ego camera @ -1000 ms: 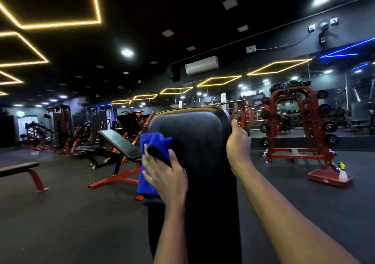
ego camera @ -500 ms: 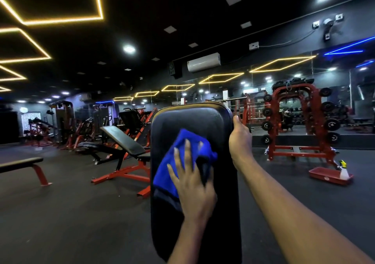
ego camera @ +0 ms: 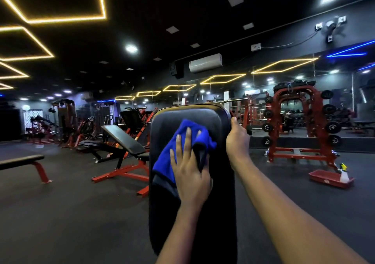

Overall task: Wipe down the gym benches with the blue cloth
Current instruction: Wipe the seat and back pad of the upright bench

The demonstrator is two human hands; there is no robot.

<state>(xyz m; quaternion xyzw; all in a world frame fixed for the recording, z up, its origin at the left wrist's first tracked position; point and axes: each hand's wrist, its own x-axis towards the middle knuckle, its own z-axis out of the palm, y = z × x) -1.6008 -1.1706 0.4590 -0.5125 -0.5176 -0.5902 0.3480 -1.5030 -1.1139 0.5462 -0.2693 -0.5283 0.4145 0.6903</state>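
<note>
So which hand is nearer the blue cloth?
Left. The left hand presses flat on the blue cloth; the right hand grips the bench pad at its right edge, off the cloth.

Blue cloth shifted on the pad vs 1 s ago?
Yes. The blue cloth, pressed under the left hand, has moved right, from the left edge of the bench pad onto its middle, nearer the right hand gripping the right edge.

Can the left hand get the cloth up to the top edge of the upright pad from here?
Probably yes. The left hand presses the blue cloth on the pad just below it, with bare pad between; the right hand grips the right edge, aside.
</note>
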